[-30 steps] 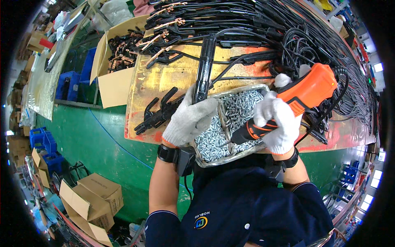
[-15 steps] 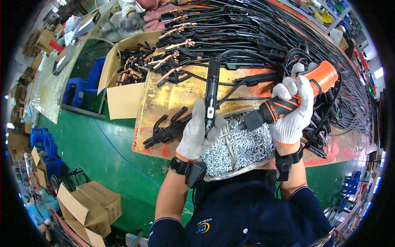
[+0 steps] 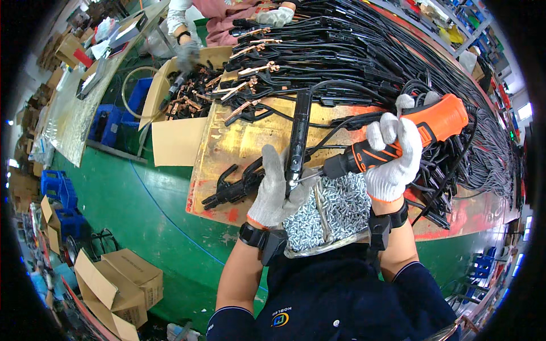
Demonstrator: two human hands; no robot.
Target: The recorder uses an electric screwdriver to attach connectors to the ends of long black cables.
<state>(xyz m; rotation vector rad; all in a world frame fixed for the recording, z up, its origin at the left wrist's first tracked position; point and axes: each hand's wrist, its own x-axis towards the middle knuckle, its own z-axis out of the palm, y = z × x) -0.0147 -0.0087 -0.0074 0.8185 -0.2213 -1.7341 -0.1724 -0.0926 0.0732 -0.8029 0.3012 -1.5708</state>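
Observation:
My left hand [image 3: 270, 196], in a pale work glove, is closed around the lower end of a long black handle [image 3: 299, 131] with a cable at its top. It stands nearly upright in the picture. My right hand [image 3: 398, 156], also gloved, grips an orange and black power screwdriver [image 3: 441, 122]. Its long thin bit [image 3: 310, 177] points left and meets the handle's lower end beside my left fingers. Whether a screw sits at the tip is too small to tell. Below both hands lies a tray [image 3: 327, 249] of small silvery screws [image 3: 350, 202]. A black clamp-like part [image 3: 236, 190] lies left of my left hand.
Black cables with copper-coloured jaws [image 3: 259, 69] cover the table's far side. A cardboard box [image 3: 179, 142] of copper and black parts stands at the left. Beyond it, a co-worker's gloved hand [image 3: 187, 57] is blurred; another [image 3: 276, 17] rests near the cables.
The screwdriver has moved left and its bit now meets the handle's lower end. The handle has shifted slightly right and down. A co-worker's hand has come down over the cardboard box.

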